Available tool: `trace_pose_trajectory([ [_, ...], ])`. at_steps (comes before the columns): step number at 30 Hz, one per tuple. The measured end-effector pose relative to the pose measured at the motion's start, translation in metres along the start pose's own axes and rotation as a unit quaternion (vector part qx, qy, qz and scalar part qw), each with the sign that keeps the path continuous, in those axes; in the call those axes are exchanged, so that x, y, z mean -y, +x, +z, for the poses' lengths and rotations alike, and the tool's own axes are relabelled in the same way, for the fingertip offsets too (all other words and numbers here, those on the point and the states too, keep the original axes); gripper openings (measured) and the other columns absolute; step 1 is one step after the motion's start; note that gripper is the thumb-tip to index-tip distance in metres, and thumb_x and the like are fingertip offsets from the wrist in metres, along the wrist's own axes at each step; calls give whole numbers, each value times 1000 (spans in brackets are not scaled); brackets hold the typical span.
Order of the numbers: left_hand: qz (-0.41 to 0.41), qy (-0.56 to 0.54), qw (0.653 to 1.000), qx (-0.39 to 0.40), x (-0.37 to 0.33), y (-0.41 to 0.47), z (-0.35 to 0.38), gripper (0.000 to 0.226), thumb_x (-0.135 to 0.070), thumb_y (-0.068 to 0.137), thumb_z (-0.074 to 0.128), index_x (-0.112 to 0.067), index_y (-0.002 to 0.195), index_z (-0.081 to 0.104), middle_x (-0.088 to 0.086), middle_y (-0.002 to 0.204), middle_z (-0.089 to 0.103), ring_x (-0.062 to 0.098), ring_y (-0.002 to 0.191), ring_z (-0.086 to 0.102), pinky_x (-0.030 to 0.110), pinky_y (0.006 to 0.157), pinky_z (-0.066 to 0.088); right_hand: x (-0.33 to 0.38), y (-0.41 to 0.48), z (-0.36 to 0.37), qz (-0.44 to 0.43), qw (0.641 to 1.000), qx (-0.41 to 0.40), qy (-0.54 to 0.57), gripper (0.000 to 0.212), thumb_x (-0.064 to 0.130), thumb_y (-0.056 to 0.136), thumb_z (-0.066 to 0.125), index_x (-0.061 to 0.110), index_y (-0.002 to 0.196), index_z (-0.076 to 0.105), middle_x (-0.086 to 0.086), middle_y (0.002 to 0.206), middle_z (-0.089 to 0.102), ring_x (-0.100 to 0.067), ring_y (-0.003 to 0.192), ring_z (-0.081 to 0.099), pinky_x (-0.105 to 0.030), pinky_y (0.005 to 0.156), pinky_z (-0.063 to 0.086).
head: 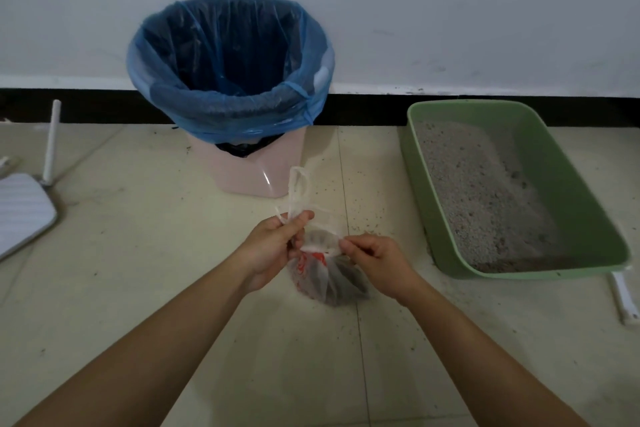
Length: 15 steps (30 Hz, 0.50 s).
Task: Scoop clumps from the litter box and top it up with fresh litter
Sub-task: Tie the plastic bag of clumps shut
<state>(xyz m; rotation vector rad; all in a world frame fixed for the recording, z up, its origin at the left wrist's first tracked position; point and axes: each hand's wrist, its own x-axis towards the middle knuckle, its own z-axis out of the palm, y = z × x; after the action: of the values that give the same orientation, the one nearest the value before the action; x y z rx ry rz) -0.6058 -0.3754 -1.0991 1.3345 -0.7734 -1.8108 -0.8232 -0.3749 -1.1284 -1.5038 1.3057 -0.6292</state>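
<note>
A small clear plastic bag (323,279) with red print sits on the tiled floor, holding dark litter clumps. My left hand (277,246) pinches the bag's left handle near its mouth; the handle loop sticks up above my fingers. My right hand (374,258) pinches the right edge of the bag's mouth. A green litter box (568,191) with grey litter (485,194) lies to the right by the wall. A pink bin (242,170) lined with a blue bag (228,62) stands behind the small bag.
A white router (24,208) with an upright antenna lies at the left edge. A white handle (625,298), perhaps a scoop, pokes out beside the litter box's near right corner. Spilled litter grains dot the floor between bin and box.
</note>
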Motion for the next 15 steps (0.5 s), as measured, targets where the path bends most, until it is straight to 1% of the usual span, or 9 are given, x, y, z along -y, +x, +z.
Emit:
trace_pose_trajectory([
  [2, -1, 24, 997, 78, -4, -5, -1, 40, -14, 85, 70, -7, 123, 61, 10, 105, 69, 24, 99, 66, 33, 91, 50, 2, 4, 3, 8, 1000, -18, -6, 13, 24, 94, 65, 30, 99, 75, 10, 86, 74, -9, 80, 68, -25, 74, 55],
  [3, 0, 60, 993, 106, -6, -7, -3, 47, -10, 81, 74, -11, 127, 60, 11, 115, 69, 26, 108, 65, 36, 96, 50, 5, 6, 2, 10, 1000, -10, -19, 13, 24, 94, 65, 28, 100, 75, 10, 86, 73, -9, 79, 68, -24, 73, 54],
  [5, -7, 129, 985, 119, -9, -6, -7, 64, -12, 72, 84, -18, 130, 57, 10, 122, 66, 27, 115, 62, 42, 103, 47, 12, 11, -3, -4, 997, 38, -69, 14, 24, 95, 64, 24, 102, 76, 13, 83, 69, -4, 76, 64, -16, 69, 50],
  [7, -22, 142, 983, 113, -9, -3, -10, 77, -13, 65, 89, -20, 133, 54, 9, 125, 63, 29, 117, 59, 46, 106, 45, 20, 15, -7, -7, 993, 77, -89, 14, 27, 95, 63, 24, 99, 76, 12, 81, 68, -1, 72, 62, -14, 66, 49],
  [9, -13, 140, 981, 137, -9, -2, -10, 70, -8, 68, 86, -15, 131, 55, 12, 122, 64, 34, 114, 60, 44, 105, 45, 28, 20, -11, 21, 995, 78, -56, 16, 31, 94, 65, 23, 98, 77, 11, 81, 71, -1, 71, 63, -15, 67, 50],
  [11, -4, 151, 977, 151, -10, -3, -5, 64, -8, 75, 80, -13, 132, 54, 12, 120, 65, 27, 113, 63, 39, 104, 46, 32, 25, -14, 43, 995, 83, -42, 18, 33, 92, 67, 21, 99, 78, 9, 81, 73, 0, 71, 64, -18, 69, 52],
  [13, -11, 159, 980, 120, -7, 0, -3, 69, -23, 76, 80, -26, 138, 49, 1, 123, 63, 15, 113, 62, 33, 103, 45, 30, 29, -15, 54, 990, 110, -66, 17, 35, 91, 69, 23, 94, 79, 7, 80, 74, -4, 73, 66, -24, 73, 56],
  [14, -10, 167, 981, 97, -7, 0, -1, 60, -34, 80, 76, -32, 135, 51, -6, 121, 64, 13, 112, 62, 33, 102, 44, 30, 28, -15, 58, 987, 127, -74, 14, 36, 90, 69, 26, 91, 79, 7, 79, 74, -6, 73, 66, -26, 73, 57],
  [15, -4, 172, 982, 75, -6, 1, 1, 45, -41, 85, 68, -35, 128, 58, -13, 109, 68, 13, 108, 62, 34, 101, 45, 30, 27, -15, 59, 986, 138, -75, 11, 36, 90, 70, 29, 89, 78, 7, 78, 74, -8, 72, 66, -27, 72, 57],
])
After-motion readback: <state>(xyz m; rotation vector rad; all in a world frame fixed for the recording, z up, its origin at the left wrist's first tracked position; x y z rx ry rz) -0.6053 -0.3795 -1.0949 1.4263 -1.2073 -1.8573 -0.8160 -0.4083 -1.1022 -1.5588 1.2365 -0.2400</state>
